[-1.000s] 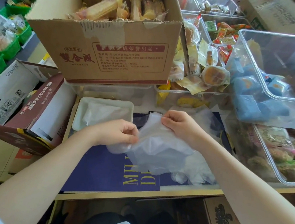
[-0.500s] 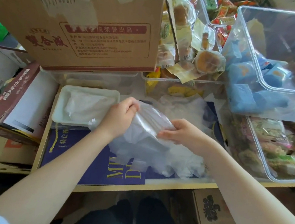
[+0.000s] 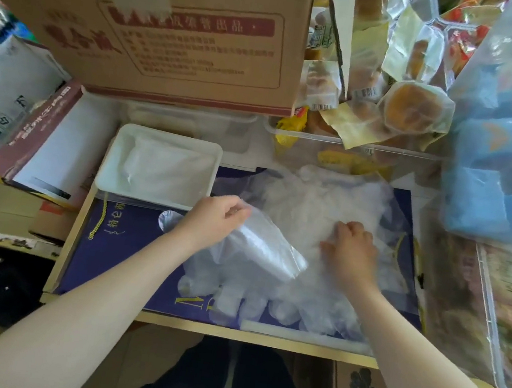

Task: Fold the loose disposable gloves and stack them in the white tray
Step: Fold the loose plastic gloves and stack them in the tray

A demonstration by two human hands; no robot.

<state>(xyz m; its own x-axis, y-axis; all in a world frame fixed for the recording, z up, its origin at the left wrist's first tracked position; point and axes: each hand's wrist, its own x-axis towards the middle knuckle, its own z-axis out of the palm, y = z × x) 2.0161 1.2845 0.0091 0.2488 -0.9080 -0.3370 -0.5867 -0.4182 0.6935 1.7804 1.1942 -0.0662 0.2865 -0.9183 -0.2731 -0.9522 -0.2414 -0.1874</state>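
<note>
1. The left hand (image 3: 212,220) pinches a folded disposable glove (image 3: 260,255), with its fingers curled round the glove's upper left corner. The glove's long axis runs from that corner down and to the right, across the pile of loose gloves (image 3: 317,233).
2. The white tray (image 3: 117,157) lies just up and to the left of the left hand, its near rim close to the knuckles. The left hand is clearly the nearer one, so the carry into the tray looks like its job: a short move up-left.
3. The right hand (image 3: 350,253) rests on the pile with its fingers bent down into the plastic. Whether it is actually gripping a glove or only pressing, I cannot tell.
4. One white tray, and it already holds a flat stack of folded gloves (image 3: 167,167); how many are in that stack cannot be told.
5. One folded glove is in hand. The loose gloves overlap too much to count, though several plastic fingertips show along the pile's near edge.
6. The pile sits on a dark blue flat box (image 3: 117,260), with one brown cardboard carton (image 3: 171,28) behind the tray.
</note>
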